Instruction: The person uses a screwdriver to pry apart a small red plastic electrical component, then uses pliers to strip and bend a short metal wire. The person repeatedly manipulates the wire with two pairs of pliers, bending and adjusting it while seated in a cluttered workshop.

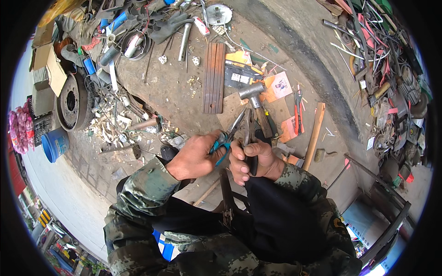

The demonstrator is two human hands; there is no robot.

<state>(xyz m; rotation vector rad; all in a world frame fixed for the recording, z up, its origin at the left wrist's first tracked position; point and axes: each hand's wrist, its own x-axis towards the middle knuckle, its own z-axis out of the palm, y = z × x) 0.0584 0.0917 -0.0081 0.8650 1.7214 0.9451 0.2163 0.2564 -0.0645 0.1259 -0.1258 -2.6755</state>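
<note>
My left hand (195, 154) is closed round teal-handled needle-nose pliers (236, 123), whose slim metal jaws point up and to the right. Close beside it, my right hand (258, 158) grips dark-handled pliers (248, 126) with the metal head upward. The two tools nearly meet at their heads; whether anything small sits between them I cannot tell. Just beyond them a hammer (252, 91) lies with its head away from me. Red-handled pliers (298, 110) lie further right on the ground.
A grooved reddish-brown block (214, 78) lies ahead, near cardboard pieces (276, 85). A wooden strip (314, 135) is at the right. Scrap piles stand at far right and far left, with a wheel rim (71, 101) and blue bucket (55, 145) at left.
</note>
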